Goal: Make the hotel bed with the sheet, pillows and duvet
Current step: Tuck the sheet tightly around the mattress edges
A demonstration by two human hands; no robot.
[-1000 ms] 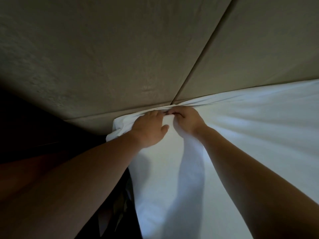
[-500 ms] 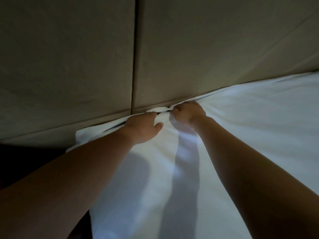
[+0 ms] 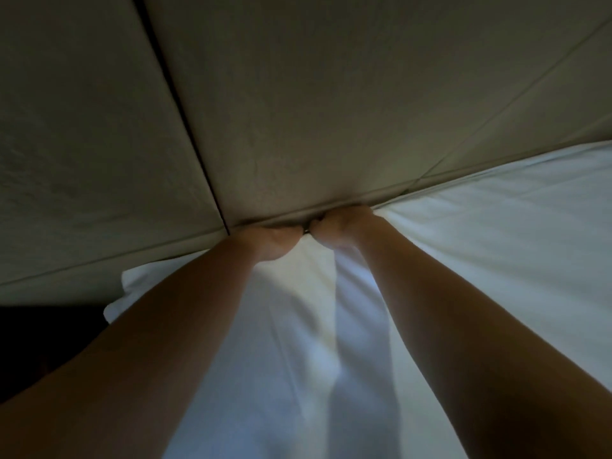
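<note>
The white sheet [image 3: 480, 260] lies over the bed, and its upper edge meets the bottom edge of the padded headboard [image 3: 314, 111]. The left hand [image 3: 270, 243] and the right hand [image 3: 342, 225] are side by side, almost touching, and both go down into the gap at this edge. The fingers are hidden there, so I cannot tell if they are spread or pinching the cloth. Half a second ago the left thumb and the knuckles were visible on the sheet; now only the backs of the hands show.
</note>
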